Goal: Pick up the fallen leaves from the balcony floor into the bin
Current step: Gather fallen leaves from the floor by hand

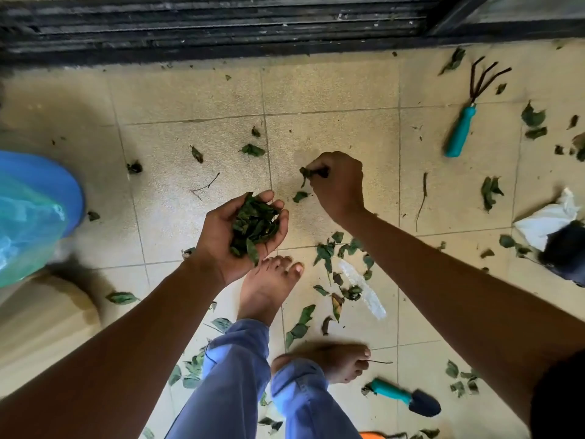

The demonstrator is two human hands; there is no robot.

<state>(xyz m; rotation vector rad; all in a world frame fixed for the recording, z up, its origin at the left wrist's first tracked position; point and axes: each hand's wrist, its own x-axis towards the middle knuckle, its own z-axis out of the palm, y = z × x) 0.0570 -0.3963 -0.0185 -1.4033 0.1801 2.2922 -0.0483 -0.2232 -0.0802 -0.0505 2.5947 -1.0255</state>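
Note:
My left hand [231, 236] is cupped palm up and holds a pile of green leaves [254, 224] above the tiled balcony floor [190, 99]. My right hand [340, 185] reaches down to its right and pinches a small leaf [306, 173] between the fingertips, just above the tiles. Another leaf [300, 196] lies right below that hand. Several more leaves are scattered over the floor, a cluster [335, 248] near my bare feet. The blue bin [47, 185] with a translucent bag liner [22, 226] stands at the left edge.
A teal-handled hand rake [465, 122] lies at the upper right, a teal trowel [405, 396] by my right foot [329, 362]. A white cloth [547, 221] and a dark object [566, 251] lie at the right edge. A dark sliding-door track [221, 26] runs along the far side.

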